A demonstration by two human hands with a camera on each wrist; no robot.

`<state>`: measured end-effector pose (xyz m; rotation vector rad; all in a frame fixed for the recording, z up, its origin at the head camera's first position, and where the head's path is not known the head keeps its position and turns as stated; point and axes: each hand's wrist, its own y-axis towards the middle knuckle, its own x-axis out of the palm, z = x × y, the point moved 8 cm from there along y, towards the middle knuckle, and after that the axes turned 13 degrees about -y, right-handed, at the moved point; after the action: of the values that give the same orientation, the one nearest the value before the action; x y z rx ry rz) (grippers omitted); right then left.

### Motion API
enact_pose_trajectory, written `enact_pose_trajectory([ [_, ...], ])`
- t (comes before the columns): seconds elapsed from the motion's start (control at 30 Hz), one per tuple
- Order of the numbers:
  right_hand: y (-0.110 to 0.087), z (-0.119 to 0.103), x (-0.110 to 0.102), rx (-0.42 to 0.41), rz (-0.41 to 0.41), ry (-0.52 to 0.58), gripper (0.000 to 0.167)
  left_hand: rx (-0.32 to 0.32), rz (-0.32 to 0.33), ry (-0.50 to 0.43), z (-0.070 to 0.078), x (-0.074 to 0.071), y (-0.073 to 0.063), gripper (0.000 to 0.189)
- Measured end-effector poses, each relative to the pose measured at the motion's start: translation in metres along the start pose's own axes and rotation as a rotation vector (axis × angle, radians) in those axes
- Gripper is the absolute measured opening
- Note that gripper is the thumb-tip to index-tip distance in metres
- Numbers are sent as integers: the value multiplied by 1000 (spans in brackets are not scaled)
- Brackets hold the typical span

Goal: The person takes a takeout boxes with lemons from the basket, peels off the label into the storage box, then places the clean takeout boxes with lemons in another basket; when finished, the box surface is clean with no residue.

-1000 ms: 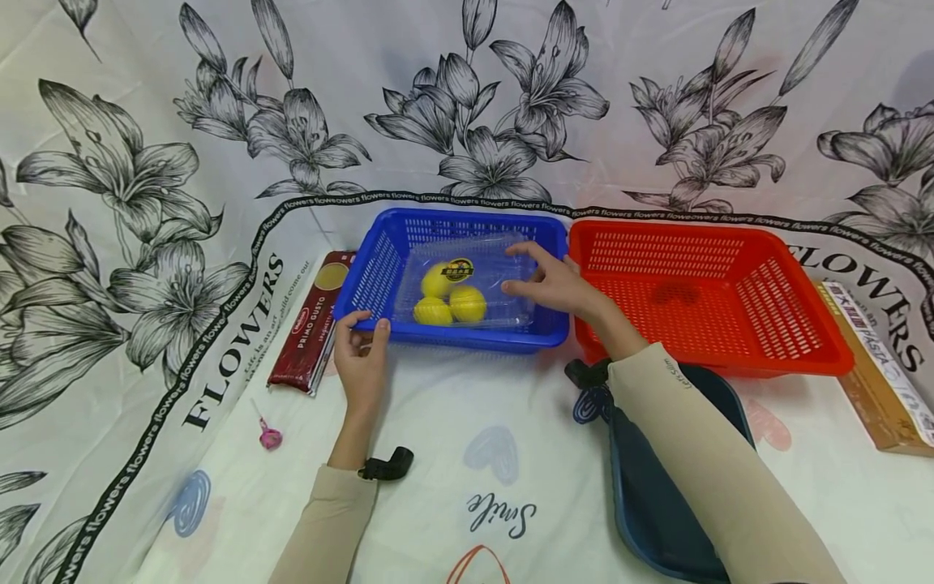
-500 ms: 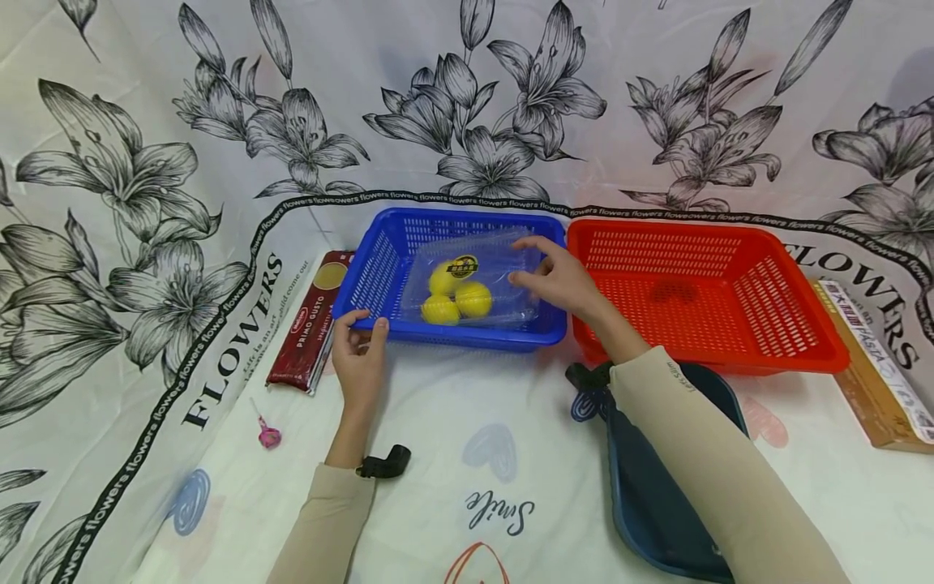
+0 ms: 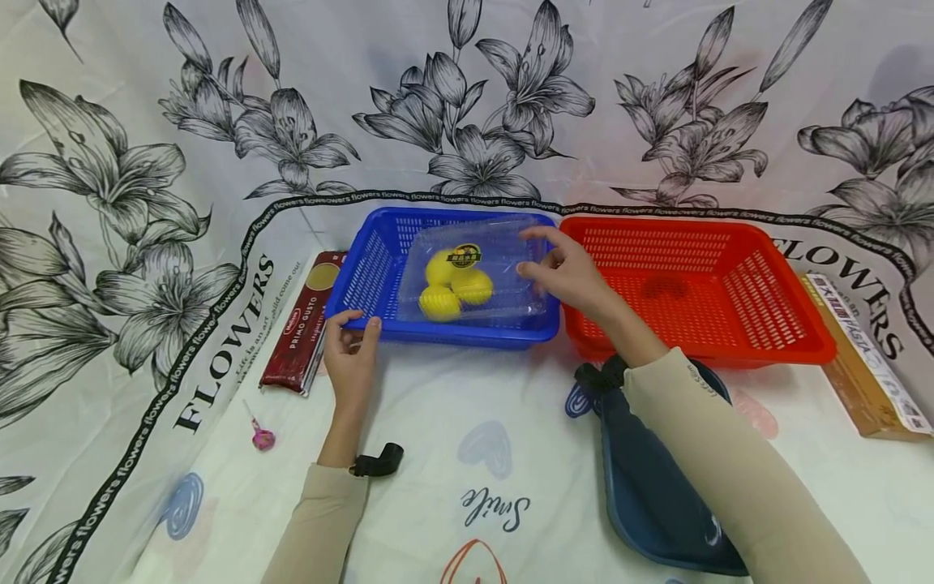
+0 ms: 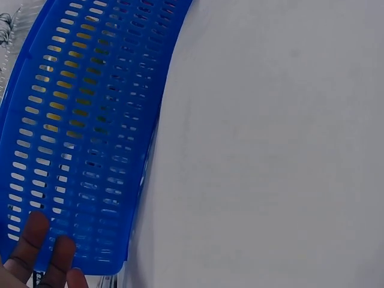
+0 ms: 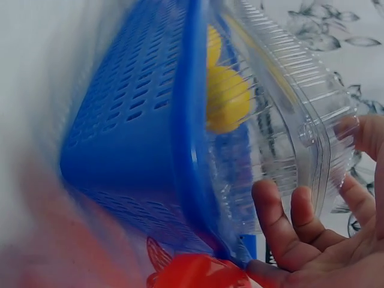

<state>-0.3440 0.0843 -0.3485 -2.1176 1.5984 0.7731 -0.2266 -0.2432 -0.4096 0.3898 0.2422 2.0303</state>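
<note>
A white cloth [image 3: 244,186] printed with black line-drawn lilies fills the space behind and spreads on over the desk [image 3: 430,405], where it bears pale hearts, the word "Smile" and a dark band of tiny lettering along the fold. A red basket [image 3: 773,352], its slotted floor bare apart from a dark patch, sits at the back right, just beside a blue basket [image 3: 452,332] at the back middle. Nearer the person is a dark blue tray [image 3: 635,478], partly hidden by the right one of two beige sleeves [image 3: 314,519]. A clear box [image 3: 511,284] lies in the blue basket, tilted with its right end raised. A brown box (marked "PASTA") [image 3: 861,365] rests at the far right, against the red basket; a maroon pack [image 3: 299,337] lies left of the blue one. The left hand [image 3: 352,357] grips the blue basket's near left corner, thumb at the rim; the right hand [image 3: 565,268] grasps the clear box by its right end. Inside that box three yellow balls [image 3: 470,285] cluster toward the left, below a dark sticker [image 3: 464,256]. Smallest, a pink lollipop [image 3: 263,439] lies near the maroon pack.
</note>
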Motion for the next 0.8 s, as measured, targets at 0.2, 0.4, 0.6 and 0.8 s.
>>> enact_pose_trajectory([
  [0.2,-12,-1,-14,1,8,85,53,5,-2,-4,2,1,-1,36],
  [0.4,-29,1,-29,-6,29,80,53,-3,-9,-13,1,2,0,37],
  [0.6,-48,6,-42,9,55,77,51,-2,-18,-12,0,3,1,38],
  [0.8,-70,6,-53,-25,85,77,52,10,-26,6,-1,-1,1,38],
])
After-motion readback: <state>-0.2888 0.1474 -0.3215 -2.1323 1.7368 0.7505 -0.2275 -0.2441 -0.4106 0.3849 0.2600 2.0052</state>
